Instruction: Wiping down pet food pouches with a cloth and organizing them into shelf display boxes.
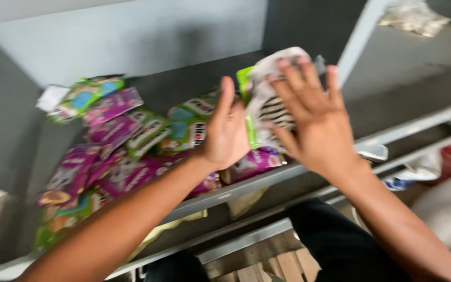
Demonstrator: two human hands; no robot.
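Note:
My left hand (225, 130) and my right hand (314, 120) both grip a small stack of flat foil packets (267, 107), white and green with dark stripes, held upright above a grey metal shelf (267, 180). The left hand presses the stack's left side and the right hand's spread fingers cover its right face. Below and to the left lies a loose pile of purple packets (126, 172) and green packets (184, 125) spread over the shelf. The picture is motion-blurred.
A grey upright post (358, 39) divides this shelf bay from the one to the right, where a crumpled plastic wrapper (413, 15) lies at the back. Lower shelf rails (257, 237), a wooden pallet (277, 266) and white bags (418, 169) sit below.

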